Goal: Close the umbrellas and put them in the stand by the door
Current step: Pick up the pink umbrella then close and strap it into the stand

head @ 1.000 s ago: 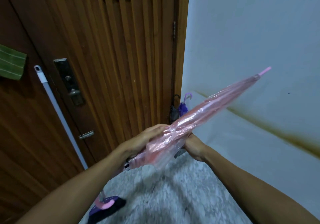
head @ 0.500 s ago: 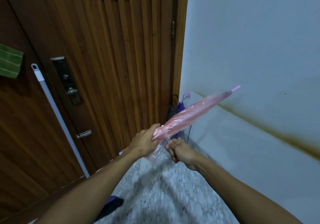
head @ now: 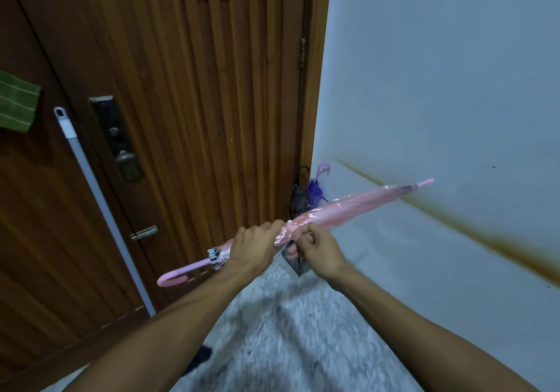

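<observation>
A closed pink see-through umbrella (head: 348, 210) lies almost level across the middle, tip toward the white wall, curved pink handle (head: 172, 279) down at the left. My left hand (head: 253, 247) grips its folded canopy near the lower end. My right hand (head: 318, 249) pinches the loose canopy edge right beside it. Behind them, in the corner by the door, a dark mesh stand (head: 298, 263) holds a purple umbrella (head: 315, 190) and a black umbrella (head: 298, 193), both closed with handles up.
A brown wooden door (head: 197, 119) with a lock plate (head: 119, 137) fills the left. A grey pole (head: 100, 207) leans against it. A white wall (head: 439, 104) with a brown stain runs along the right. A dark object (head: 198, 358) lies on the speckled floor.
The umbrella has dropped from a steep tilt to nearly level and moved away from me. Its canopy is rolled tighter, and the curved handle now shows at the left.
</observation>
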